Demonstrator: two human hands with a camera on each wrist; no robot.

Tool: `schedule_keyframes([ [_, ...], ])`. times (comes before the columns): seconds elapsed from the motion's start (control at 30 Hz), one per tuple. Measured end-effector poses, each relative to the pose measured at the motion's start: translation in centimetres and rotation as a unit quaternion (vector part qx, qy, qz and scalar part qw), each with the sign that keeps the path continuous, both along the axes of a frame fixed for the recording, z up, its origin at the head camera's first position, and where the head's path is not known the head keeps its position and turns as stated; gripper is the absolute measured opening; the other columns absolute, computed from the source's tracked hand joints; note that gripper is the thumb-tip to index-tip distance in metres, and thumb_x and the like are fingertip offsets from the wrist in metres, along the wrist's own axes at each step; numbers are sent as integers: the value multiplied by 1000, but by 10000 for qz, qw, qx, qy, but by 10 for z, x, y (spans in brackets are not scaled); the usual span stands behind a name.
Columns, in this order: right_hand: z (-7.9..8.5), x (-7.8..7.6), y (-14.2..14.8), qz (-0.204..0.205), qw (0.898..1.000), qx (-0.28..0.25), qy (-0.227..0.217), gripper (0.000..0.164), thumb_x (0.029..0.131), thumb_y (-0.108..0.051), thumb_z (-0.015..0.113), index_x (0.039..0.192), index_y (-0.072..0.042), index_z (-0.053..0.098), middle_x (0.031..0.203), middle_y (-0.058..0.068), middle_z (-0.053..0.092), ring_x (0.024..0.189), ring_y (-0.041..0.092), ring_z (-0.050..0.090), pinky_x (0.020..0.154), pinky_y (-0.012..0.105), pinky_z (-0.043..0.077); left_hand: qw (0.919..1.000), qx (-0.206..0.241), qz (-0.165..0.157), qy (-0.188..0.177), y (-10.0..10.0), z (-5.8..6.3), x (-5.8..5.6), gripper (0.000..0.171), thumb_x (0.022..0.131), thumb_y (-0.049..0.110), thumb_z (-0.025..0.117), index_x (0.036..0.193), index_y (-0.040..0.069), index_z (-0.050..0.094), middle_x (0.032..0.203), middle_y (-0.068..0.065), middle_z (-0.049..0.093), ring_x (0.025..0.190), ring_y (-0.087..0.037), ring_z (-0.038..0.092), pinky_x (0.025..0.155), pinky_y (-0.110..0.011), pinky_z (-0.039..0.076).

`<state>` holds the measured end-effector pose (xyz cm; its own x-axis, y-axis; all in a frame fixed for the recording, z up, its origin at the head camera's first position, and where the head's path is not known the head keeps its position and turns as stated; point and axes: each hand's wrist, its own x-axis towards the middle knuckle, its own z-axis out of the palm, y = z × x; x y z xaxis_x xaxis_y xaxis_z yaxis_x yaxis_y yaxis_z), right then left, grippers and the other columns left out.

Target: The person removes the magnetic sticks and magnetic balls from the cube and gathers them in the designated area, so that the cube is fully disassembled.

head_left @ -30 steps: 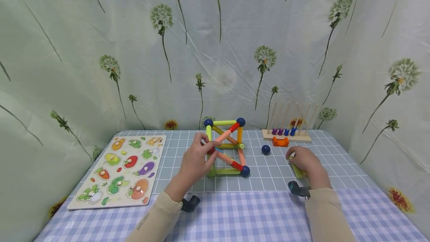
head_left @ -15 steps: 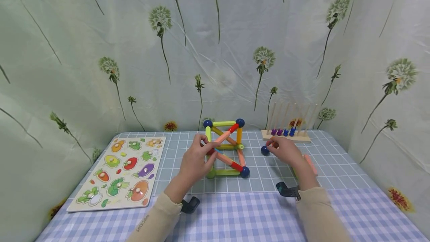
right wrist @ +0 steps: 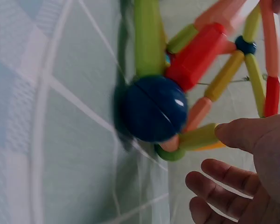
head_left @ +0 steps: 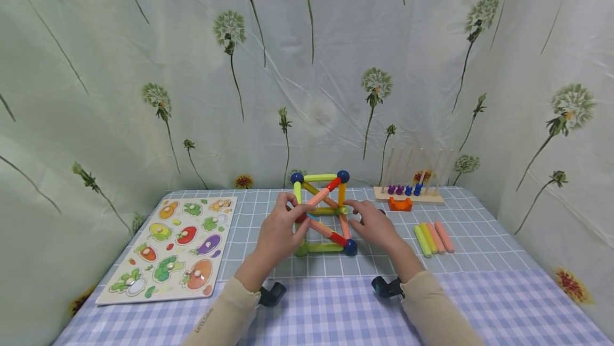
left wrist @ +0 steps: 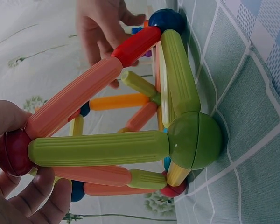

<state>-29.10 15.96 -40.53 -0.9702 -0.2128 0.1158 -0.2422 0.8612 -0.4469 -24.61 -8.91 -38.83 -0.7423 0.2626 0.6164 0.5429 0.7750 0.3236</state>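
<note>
A frame of magnetic rods (head_left: 325, 248) and balls stands mid-table. In the left wrist view, my left hand (head_left: 283, 226) pinches its red ball (left wrist: 15, 151), with the thumb above and fingers below. My right hand (head_left: 376, 223) is at the frame's right side, fingers spread and loosely bent, holding nothing. In the right wrist view its thumb overlaps the end of a short yellow-green rod (right wrist: 198, 136) jutting from the frame; whether they touch is unclear. A dark blue ball (right wrist: 154, 108) forms the near right corner, and a green ball (left wrist: 196, 140) another lower corner.
Several loose rods (head_left: 434, 238) lie side by side at right. A loose blue ball (head_left: 382, 211) is mostly hidden behind the right hand. Behind stand an orange piece (head_left: 400, 204) and a peg rack (head_left: 412, 195). A vegetable puzzle board (head_left: 175, 244) lies at left.
My right hand has let go of a green rod, leaving it beside the other loose rods, then moved left past the loose blue ball to the frame. The left hand keeps its place.
</note>
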Motion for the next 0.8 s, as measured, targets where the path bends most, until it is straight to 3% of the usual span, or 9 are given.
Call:
schedule_keyframes([
  [0.17,-4,2,-6,58,9999,118,28,47,96,-28,66,142,-24,56,124,10,61,87,18,60,80,40,58,10000,24,-18,-8,0,1,0,25,87,21,77,112,24,74,107,-1,45,79,-10,49,56,-16,42],
  [0.43,-6,0,-7,-112,9998,-74,-116,42,95,-24,68,136,-20,57,119,6,67,91,20,64,81,41,58,10000,56,-34,-59,0,2,1,26,88,21,77,114,22,74,107,-2,45,80,-11,50,57,-16,43],
  [0.8,-15,-3,-5,-117,9989,-152,-425,18,93,-19,70,110,-19,64,99,3,68,82,17,57,80,35,56,10000,38,-37,-37,0,2,2,26,87,20,77,113,23,74,107,-2,44,79,-10,49,57,-15,43],
])
